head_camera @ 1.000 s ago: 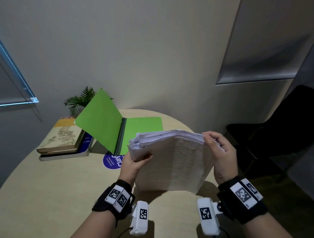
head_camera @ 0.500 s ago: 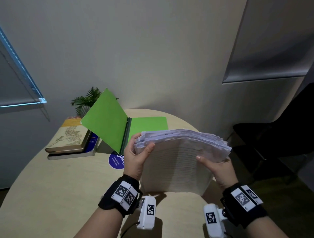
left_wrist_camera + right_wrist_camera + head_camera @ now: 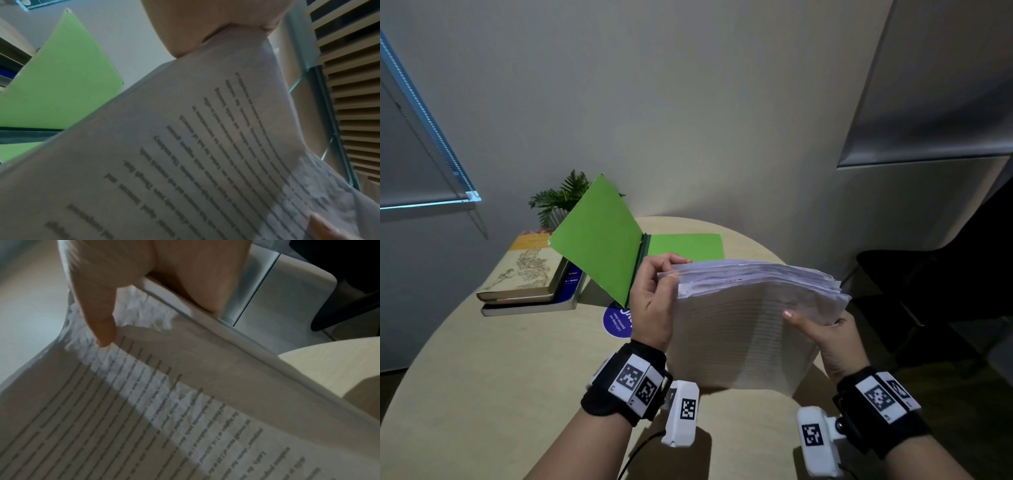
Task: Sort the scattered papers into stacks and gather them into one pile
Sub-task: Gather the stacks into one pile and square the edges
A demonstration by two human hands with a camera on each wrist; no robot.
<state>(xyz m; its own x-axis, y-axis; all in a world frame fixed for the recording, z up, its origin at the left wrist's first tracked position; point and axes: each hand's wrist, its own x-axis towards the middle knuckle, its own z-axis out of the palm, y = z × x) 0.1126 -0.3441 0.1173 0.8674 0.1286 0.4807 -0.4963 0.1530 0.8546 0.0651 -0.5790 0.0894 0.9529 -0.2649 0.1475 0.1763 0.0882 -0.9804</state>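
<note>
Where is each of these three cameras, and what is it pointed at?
Head: worn high, facing forward and down at the table; both forearms, left hand, right hand.
Left wrist: looks up along the paper stack; palm and a fingertip.
Right wrist: looks along the stack; thumb and palm.
All three share the stack; head and left wrist share the green folder.

Our head cam looks down over both wrists; each wrist cam sits super close under the fingers, facing up along the paper stack point(image 3: 739, 329), the one thing all three share.
</note>
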